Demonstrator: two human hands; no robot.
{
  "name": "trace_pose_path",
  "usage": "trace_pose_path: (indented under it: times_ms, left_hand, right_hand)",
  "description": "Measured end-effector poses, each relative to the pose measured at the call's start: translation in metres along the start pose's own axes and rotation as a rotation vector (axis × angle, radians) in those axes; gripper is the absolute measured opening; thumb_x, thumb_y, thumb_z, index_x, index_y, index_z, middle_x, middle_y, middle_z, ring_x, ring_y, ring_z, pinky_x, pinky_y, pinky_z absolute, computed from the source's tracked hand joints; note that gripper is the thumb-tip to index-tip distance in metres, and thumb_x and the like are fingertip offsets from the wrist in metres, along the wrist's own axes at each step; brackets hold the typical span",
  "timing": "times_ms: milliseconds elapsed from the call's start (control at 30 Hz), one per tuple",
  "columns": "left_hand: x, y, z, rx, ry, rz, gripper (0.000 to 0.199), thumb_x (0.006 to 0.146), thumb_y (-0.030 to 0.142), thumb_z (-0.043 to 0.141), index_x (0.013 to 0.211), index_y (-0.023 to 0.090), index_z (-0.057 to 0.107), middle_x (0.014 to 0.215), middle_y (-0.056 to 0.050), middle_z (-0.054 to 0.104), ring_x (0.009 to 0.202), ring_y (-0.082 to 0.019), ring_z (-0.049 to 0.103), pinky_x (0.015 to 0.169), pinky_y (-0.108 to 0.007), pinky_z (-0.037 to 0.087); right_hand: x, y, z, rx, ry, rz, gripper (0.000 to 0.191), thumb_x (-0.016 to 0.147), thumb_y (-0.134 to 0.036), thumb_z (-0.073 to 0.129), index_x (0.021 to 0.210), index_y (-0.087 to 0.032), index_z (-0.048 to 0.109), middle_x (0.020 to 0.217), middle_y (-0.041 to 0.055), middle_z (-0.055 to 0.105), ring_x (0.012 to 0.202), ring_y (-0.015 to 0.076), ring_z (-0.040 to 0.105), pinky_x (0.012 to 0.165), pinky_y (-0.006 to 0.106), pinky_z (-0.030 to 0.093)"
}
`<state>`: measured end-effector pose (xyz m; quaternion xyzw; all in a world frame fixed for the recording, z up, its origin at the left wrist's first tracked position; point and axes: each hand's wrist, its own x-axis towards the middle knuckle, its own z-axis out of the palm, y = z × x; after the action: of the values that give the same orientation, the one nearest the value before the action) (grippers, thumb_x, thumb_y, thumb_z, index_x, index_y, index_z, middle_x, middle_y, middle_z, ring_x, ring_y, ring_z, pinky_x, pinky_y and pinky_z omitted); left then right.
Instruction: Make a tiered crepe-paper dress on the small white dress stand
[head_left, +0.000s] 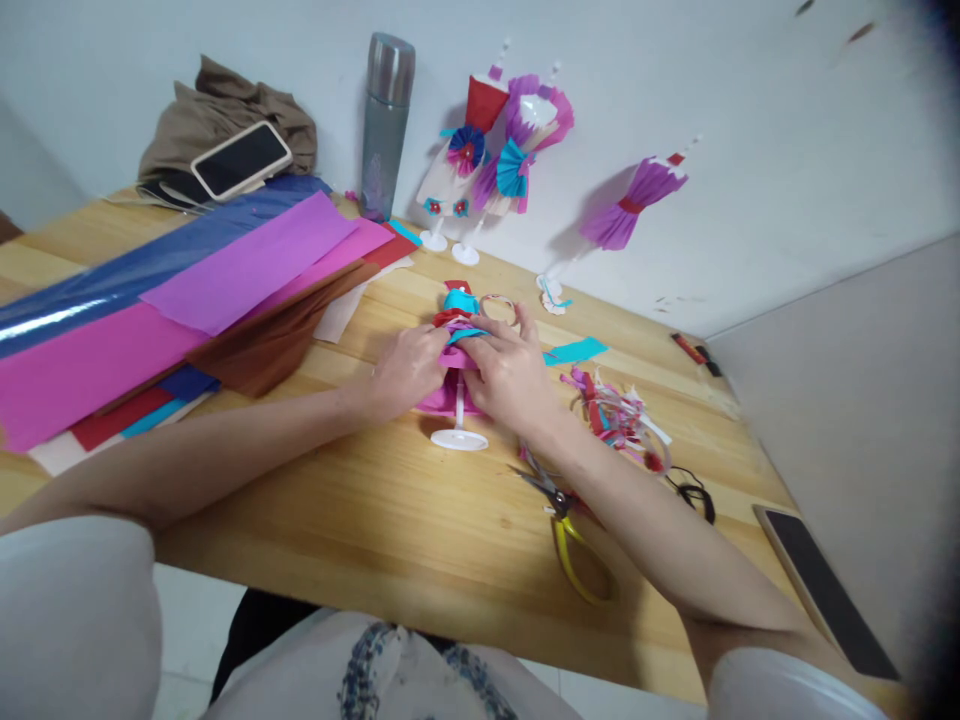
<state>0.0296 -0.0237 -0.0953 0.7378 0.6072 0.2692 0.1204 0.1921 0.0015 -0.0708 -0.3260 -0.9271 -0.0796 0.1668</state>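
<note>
A small mini dress form dressed in crepe paper (460, 301) lies on the table, its white round base (459, 440) toward me. Its paper is red, turquoise and pink. My left hand (409, 372) is closed on the paper dress from the left, fingertips pinched at its middle. From the right, my right hand (511, 372) presses its thumb and fingers on the same paper, close to a turquoise strip. Both hands hide much of the dress. Yellow-handled scissors (564, 515) lie spread below my right forearm.
Crepe paper sheets (247, 265) cover the left side. At the back stand a grey bottle (386, 130) and dressed mini forms (469, 150); another form (630, 205) leans on the wall. Paper scraps (619, 415), a tape ring (499, 310) and a phone-like slab (829, 590) lie rightward.
</note>
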Motion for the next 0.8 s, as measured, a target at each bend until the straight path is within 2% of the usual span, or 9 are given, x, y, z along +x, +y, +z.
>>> trace_pose_path:
  times_ms: [200,367,533,667,800]
  left_hand:
    - [0.001,-0.004,0.001,-0.028,0.020,0.003,0.024,0.084,0.007,0.051,0.092,0.014,0.072,0.087,-0.010,0.072,0.082,-0.023,0.067,0.077,-0.033,0.051]
    - [0.002,-0.007,0.002,-0.068,0.044,-0.018,0.024,0.078,0.004,0.052,0.085,0.016,0.072,0.082,-0.008,0.071,0.077,-0.021,0.065,0.074,-0.031,0.049]
    - [0.000,-0.010,0.004,-0.128,0.097,-0.056,0.021,0.081,0.009,0.051,0.081,0.017,0.070,0.082,-0.009,0.073,0.072,-0.020,0.062,0.072,-0.032,0.048]
    - [-0.003,-0.009,0.000,-0.212,0.103,-0.095,0.022,0.080,0.010,0.052,0.086,0.018,0.072,0.087,-0.008,0.076,0.076,-0.020,0.064,0.074,-0.032,0.048]
    - [-0.004,-0.010,-0.001,-0.282,0.104,-0.138,0.021,0.080,0.010,0.052,0.086,0.016,0.071,0.088,-0.008,0.076,0.080,-0.020,0.066,0.074,-0.031,0.049]
  right_hand:
    - [-0.003,0.002,0.001,0.051,-0.013,-0.004,0.030,0.092,-0.014,0.049,0.111,-0.015,0.071,0.114,0.0175,0.077,0.130,0.0322,0.060,0.120,0.066,0.022]
    - [-0.008,0.005,0.003,0.081,0.036,-0.039,0.034,0.094,-0.018,0.049,0.123,-0.014,0.067,0.117,0.0162,0.076,0.132,0.0332,0.059,0.119,0.068,0.023]
    - [-0.013,0.005,0.003,0.062,0.076,-0.095,0.032,0.095,-0.017,0.050,0.121,-0.019,0.070,0.125,0.0129,0.074,0.127,0.0297,0.063,0.122,0.065,0.020]
    - [-0.016,0.005,0.002,0.055,0.079,-0.117,0.032,0.096,-0.018,0.051,0.122,-0.019,0.070,0.131,0.0146,0.070,0.124,0.0288,0.065,0.123,0.067,0.018]
    - [-0.021,0.008,0.005,0.084,0.136,-0.159,0.028,0.097,-0.019,0.051,0.116,-0.020,0.072,0.127,0.0127,0.073,0.120,0.0271,0.068,0.123,0.067,0.019]
